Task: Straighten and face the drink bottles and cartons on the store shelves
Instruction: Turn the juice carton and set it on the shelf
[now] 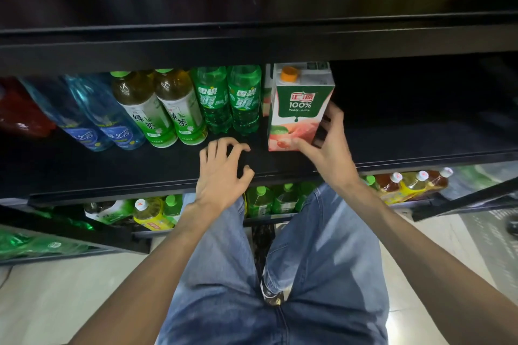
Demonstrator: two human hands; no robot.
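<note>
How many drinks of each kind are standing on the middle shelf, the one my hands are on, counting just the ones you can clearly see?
Blue water bottles: 2
Green tea bottles: 2
Green soda bottles: 2
Peach juice carton, gripped by the right hand: 1
Total: 7
A red item at the far left and a second carton behind the first are too hidden to count.

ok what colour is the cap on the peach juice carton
Orange, on the peach juice carton the right hand grips; head view.

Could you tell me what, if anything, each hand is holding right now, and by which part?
The right hand grips the peach juice carton low down, thumb on its front, fingers on its right side. The left hand holds nothing.
</note>
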